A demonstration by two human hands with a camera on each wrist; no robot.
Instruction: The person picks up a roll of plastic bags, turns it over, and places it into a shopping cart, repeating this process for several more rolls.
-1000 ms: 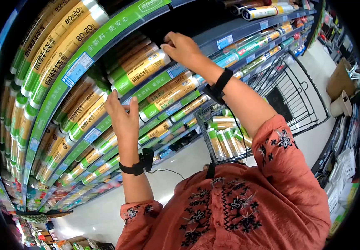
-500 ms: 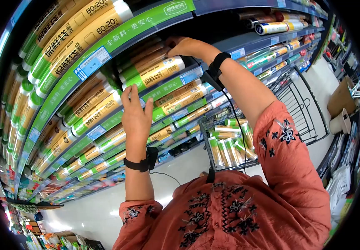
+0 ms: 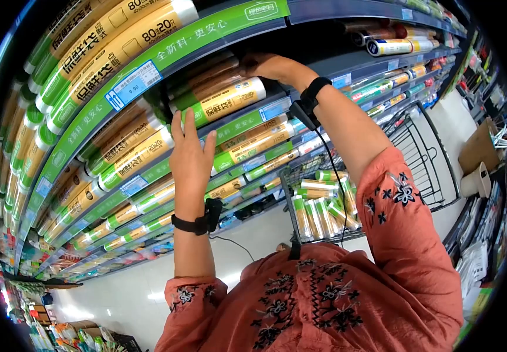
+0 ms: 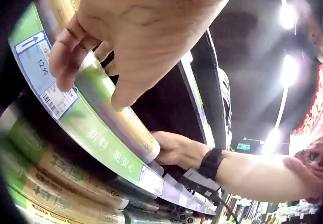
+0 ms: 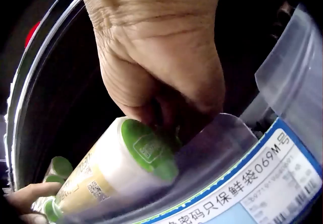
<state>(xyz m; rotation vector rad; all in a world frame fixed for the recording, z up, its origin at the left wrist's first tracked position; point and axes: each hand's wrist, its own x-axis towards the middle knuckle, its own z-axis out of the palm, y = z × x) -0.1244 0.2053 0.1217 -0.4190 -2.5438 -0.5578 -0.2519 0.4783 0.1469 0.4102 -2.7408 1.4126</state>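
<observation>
On a shelf lies a front roll of food storage bags (image 3: 233, 101), yellow with a green left end and a white right end; further rolls lie behind it. My left hand (image 3: 190, 158) rests at its green end, fingers mostly extended and thumb apart, as the left wrist view also shows with the hand (image 4: 146, 37) over the roll. Beyond the white end, my right hand (image 3: 277, 67) reaches into the dark shelf. In the right wrist view this hand (image 5: 161, 67) is just behind the roll's green end cap (image 5: 146, 151). Its fingertips are hidden there, so I cannot tell what they hold.
A green shelf strip (image 3: 224, 26) with a price label (image 3: 133, 86) runs close above the hands. Below are more shelves of bag rolls (image 3: 139, 149). A wire shopping cart (image 3: 423, 152) with several rolls (image 3: 318, 214) stands at the right. A cable (image 3: 332, 158) hangs from my right wrist.
My right hand has gone deeper into the shelf behind the front roll. The left hand has moved right and up onto that roll's green end. The view has shifted slightly.
</observation>
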